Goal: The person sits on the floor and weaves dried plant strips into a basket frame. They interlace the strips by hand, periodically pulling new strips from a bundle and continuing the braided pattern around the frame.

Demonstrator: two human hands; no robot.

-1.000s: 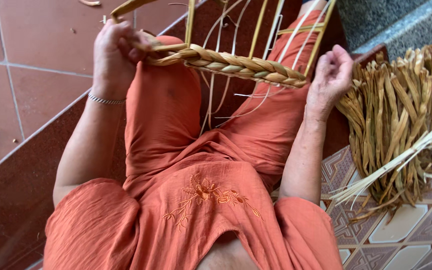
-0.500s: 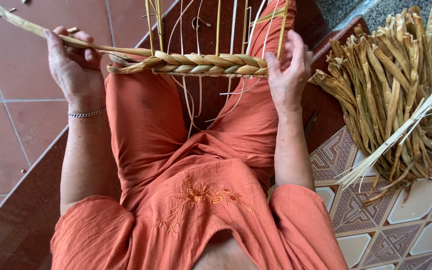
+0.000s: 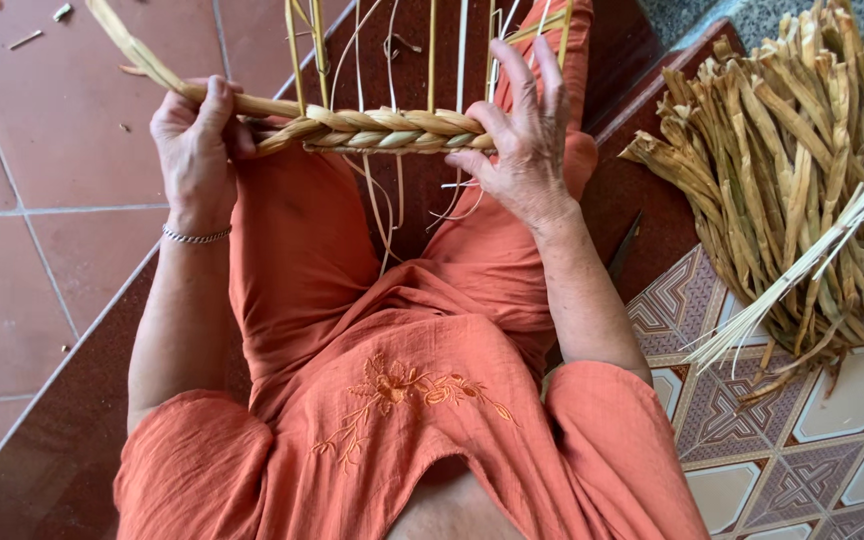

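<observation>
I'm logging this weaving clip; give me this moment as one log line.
left hand: grips loose strand at braid end | right hand: fingers spread on braided rim | dried fibre bundle: on floor to the right

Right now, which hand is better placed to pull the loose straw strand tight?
Probably the left hand: it is closed on the loose strand. The right hand only steadies the braid, fingers spread.
</observation>
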